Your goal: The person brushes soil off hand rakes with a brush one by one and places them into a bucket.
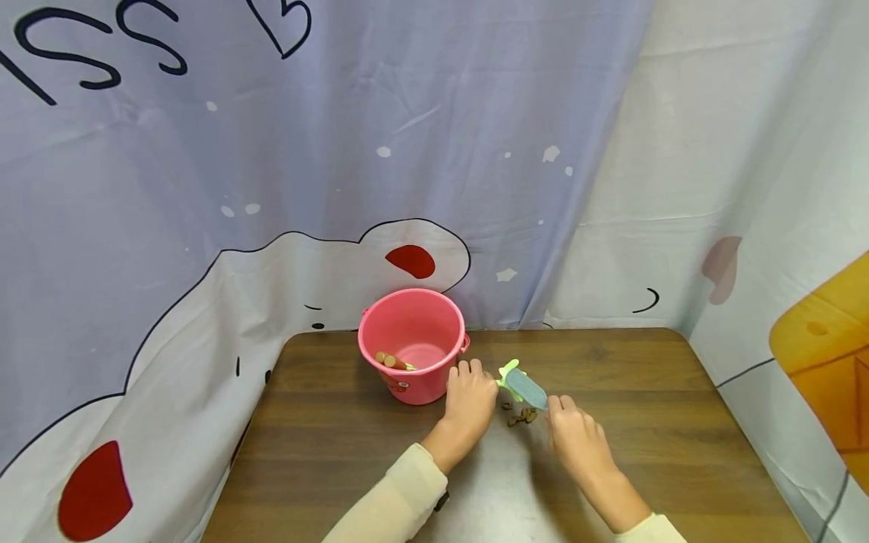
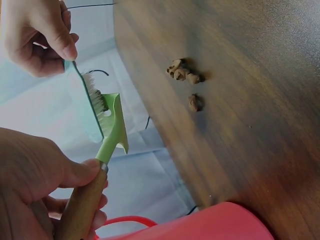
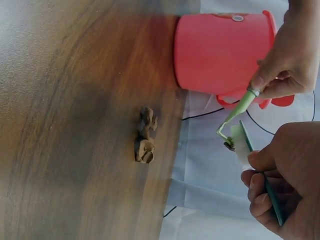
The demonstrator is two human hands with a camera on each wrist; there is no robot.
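My left hand [image 1: 470, 398] grips the wooden handle of a small light-green garden tool [image 2: 116, 125], raised above the table. My right hand [image 1: 580, 437] pinches one end of a teal-backed brush [image 1: 526, 388] with white bristles. In the left wrist view, the bristles lie against the green head. A dark clump [image 3: 229, 146] sits between the bristles and the green head in the right wrist view. Below both hands, several brown lumps [image 1: 524, 415] rest on the wooden table, touching neither hand.
A pink bucket [image 1: 412, 302] stands at the back of the table [image 1: 319, 452], just beyond my left hand. Wooden handles [image 1: 389, 360] lie inside it. Patterned cloth [image 1: 475, 151] hangs behind and at the sides.
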